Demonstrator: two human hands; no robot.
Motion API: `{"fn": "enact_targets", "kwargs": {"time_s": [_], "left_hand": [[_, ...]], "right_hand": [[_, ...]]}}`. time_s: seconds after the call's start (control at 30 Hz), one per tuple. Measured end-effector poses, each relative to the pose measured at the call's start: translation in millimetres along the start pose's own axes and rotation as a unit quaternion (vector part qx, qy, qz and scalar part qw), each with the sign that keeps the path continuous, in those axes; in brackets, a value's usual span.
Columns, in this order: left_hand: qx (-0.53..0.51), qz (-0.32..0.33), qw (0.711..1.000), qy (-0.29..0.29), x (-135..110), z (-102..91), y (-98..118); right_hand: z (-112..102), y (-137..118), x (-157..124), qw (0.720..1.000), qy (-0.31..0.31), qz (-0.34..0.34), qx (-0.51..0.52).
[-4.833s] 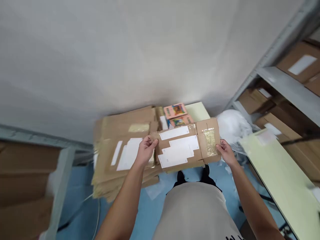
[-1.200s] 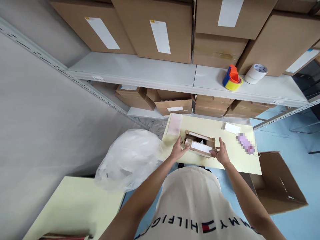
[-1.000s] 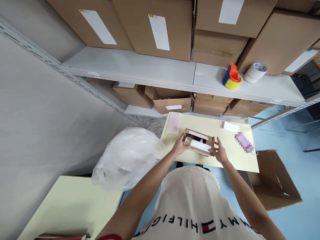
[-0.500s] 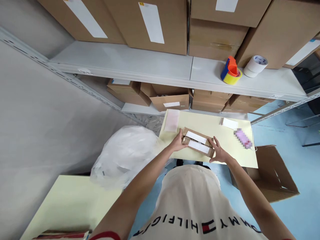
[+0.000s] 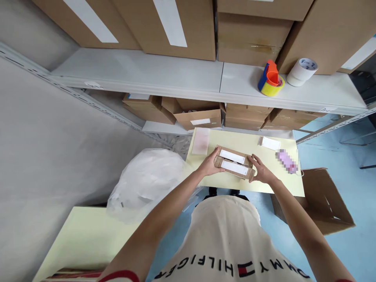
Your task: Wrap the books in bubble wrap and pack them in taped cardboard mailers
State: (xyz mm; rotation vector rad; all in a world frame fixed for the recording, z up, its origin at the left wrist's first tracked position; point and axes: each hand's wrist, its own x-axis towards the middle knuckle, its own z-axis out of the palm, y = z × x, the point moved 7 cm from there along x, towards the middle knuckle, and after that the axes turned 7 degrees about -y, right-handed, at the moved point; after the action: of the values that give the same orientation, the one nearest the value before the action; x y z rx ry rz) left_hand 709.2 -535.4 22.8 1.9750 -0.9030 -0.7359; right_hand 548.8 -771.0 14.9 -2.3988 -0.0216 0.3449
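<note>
A small brown cardboard box [image 5: 234,162] with two white labels on its closed top flaps lies on a pale yellow table [image 5: 273,184]. My left hand [image 5: 209,164] grips the box's left end, fingers wrapped over the edge. My right hand [image 5: 261,171] holds the right end, fingers pressed against the flaps. A pink sheet [image 5: 201,141] lies just beyond the left hand.
A white label [image 5: 270,143] and a blurred pink object [image 5: 286,161] lie on the table's right. A shelf holds a tape dispenser [image 5: 270,80], a tape roll [image 5: 302,71] and big boxes. An open carton [image 5: 326,201] stands right; a plastic bag [image 5: 149,184] left.
I carried the box from a pile of flattened cardboard to this table. Within the last second its open top flaps were folded down flat under both hands.
</note>
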Motion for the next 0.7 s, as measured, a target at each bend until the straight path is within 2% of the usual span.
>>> {"fn": "enact_targets", "kwargs": {"time_s": [0.1,0.2,0.37,0.53,0.7], "left_hand": [[0.003,0.007,1.000,-0.003,-2.1,-2.3,11.5],[0.000,0.008,1.000,0.001,-0.5,1.1,15.4],[-0.010,-0.036,0.999,0.014,-1.2,19.4,-3.0],[-0.020,-0.038,0.999,0.016,-7.9,28.6,-17.7],[-0.008,-0.018,1.000,0.014,-10.7,31.3,-15.6]], "right_hand": [[-10.6,5.6,-3.5,1.000,0.012,0.001,-0.016],[-10.7,12.6,-3.8,1.000,0.003,0.009,-0.014],[8.2,22.6,-1.6,0.997,-0.052,0.053,0.026],[17.8,18.8,-8.1,0.991,-0.088,0.069,0.069],[12.6,14.1,-9.8,0.991,-0.045,0.053,0.110]]}}
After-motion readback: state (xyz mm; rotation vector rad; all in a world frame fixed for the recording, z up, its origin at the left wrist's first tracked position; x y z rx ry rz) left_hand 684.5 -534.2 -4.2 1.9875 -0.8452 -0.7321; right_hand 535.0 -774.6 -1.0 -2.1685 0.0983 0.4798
